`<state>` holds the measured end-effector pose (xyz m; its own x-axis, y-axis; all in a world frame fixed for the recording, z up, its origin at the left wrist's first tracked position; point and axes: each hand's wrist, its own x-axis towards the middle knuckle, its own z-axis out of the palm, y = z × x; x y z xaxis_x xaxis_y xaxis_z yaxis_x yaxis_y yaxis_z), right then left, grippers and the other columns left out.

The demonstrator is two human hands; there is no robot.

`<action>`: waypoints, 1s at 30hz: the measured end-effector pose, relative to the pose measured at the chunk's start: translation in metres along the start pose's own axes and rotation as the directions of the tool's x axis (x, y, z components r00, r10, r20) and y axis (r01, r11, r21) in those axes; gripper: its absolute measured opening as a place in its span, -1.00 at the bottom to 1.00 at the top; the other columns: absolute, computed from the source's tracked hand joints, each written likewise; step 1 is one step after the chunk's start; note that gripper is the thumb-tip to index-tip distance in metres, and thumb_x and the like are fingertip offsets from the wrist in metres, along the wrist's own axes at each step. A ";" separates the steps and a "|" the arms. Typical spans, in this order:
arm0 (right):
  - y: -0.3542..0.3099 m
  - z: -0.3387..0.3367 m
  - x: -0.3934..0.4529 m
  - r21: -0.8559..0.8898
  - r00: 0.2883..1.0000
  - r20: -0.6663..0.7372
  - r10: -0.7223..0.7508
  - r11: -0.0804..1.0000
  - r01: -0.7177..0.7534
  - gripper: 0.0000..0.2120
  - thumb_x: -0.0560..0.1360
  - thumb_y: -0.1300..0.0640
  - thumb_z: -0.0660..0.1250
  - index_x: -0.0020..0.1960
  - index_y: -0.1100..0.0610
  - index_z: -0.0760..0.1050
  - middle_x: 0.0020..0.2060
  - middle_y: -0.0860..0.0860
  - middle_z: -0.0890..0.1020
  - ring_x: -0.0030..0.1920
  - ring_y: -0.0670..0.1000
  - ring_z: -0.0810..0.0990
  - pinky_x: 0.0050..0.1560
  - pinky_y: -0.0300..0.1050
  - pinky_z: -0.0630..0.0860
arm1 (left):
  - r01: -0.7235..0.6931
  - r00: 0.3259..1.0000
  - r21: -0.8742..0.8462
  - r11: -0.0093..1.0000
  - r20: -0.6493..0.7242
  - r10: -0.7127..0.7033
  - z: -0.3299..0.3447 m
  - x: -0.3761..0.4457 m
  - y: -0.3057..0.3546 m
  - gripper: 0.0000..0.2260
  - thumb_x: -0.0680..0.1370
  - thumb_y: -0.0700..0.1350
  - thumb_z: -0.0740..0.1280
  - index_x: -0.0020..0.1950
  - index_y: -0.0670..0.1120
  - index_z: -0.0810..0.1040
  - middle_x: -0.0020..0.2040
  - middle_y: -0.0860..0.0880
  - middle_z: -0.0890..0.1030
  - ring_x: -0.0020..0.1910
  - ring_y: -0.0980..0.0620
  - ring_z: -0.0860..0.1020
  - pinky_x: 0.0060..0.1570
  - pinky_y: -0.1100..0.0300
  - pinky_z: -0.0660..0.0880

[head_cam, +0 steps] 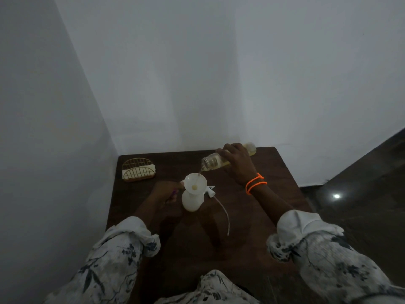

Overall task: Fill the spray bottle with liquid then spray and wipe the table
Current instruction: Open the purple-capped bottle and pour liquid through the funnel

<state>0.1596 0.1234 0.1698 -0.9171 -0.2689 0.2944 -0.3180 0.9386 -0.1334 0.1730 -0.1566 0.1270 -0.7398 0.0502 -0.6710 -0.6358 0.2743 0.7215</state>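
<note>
My right hand (pixel 235 160) has its fingers wrapped round the clear bottle (pixel 221 160), tipped over on its side with the mouth pointing down-left, and a thin stream of pale yellow liquid is running from that mouth into the white funnel (pixel 195 182). My left hand (pixel 165 190) sits just beside the funnel, fingertips at its rim to steady it; the light is dim, and I cannot tell for sure whether those fingers pinch the rim or only rest against it.

The funnel sits in the neck of the white spray bottle (pixel 192 199), which stands upright near the middle of the dark wooden table (pixel 274 172). Its spray head (pixel 210 190) is off, lying on the table just right of the bottle with the dip tube trailing toward me. At the far left corner a gold wire holder (pixel 138 170) holds folded white napkins, well apart from the pour.

So I judge we're in step 1, filling, with spraying and wiping both undone. I can't read the level through the opaque bottle, so the call on when to stop is by feel. Next move calls for righting the clear bottle, setting it down, lifting the funnel out, then threading the tube in and screwing the head on. The risk: the funnel tipping if my left hand slackens.
</note>
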 end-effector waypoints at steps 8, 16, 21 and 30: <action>-0.001 -0.001 0.000 0.005 1.000 -0.011 0.003 1.000 -0.003 -0.41 0.31 0.23 0.49 0.34 0.08 0.53 0.18 0.11 0.57 0.16 0.21 0.47 0.11 0.14 0.46 | 0.004 1.000 -0.020 1.000 -0.010 -0.004 0.003 0.001 0.000 -0.82 0.53 -0.02 0.46 -0.08 -0.14 0.59 -0.21 -0.08 0.59 -0.26 0.02 0.54 -0.35 0.23 0.48; -0.002 -0.004 -0.001 -0.002 1.000 -0.011 -0.001 1.000 0.001 -0.40 0.31 0.24 0.50 0.34 0.08 0.53 0.19 0.11 0.56 0.17 0.19 0.46 0.13 0.11 0.44 | 0.011 1.000 0.007 1.000 -0.013 -0.011 0.002 0.006 0.000 -0.80 0.54 -0.01 0.45 -0.04 -0.15 0.60 -0.22 -0.08 0.58 -0.29 0.04 0.53 -0.43 0.26 0.47; -0.002 -0.004 -0.001 -0.005 1.000 -0.002 -0.005 1.000 0.005 -0.38 0.29 0.24 0.51 0.34 0.08 0.52 0.19 0.11 0.56 0.16 0.19 0.46 0.12 0.12 0.45 | 0.016 1.000 0.023 1.000 -0.027 -0.016 0.001 0.009 -0.001 -0.78 0.53 0.01 0.46 -0.02 -0.14 0.61 -0.15 -0.09 0.62 -0.23 0.01 0.56 -0.36 0.21 0.50; -0.005 -0.008 0.001 -0.007 1.000 -0.011 -0.013 1.000 0.012 -0.40 0.30 0.24 0.52 0.33 0.08 0.53 0.18 0.12 0.57 0.16 0.22 0.48 0.12 0.14 0.46 | 0.010 1.000 0.003 1.000 -0.009 -0.010 0.001 0.012 -0.003 -0.79 0.53 0.00 0.45 -0.02 -0.14 0.61 -0.18 -0.09 0.60 -0.23 0.00 0.55 -0.24 0.17 0.53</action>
<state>0.1621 0.1205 0.1782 -0.9104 -0.2783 0.3062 -0.3276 0.9368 -0.1229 0.1659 -0.1554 0.1165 -0.7353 0.0390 -0.6766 -0.6424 0.2778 0.7142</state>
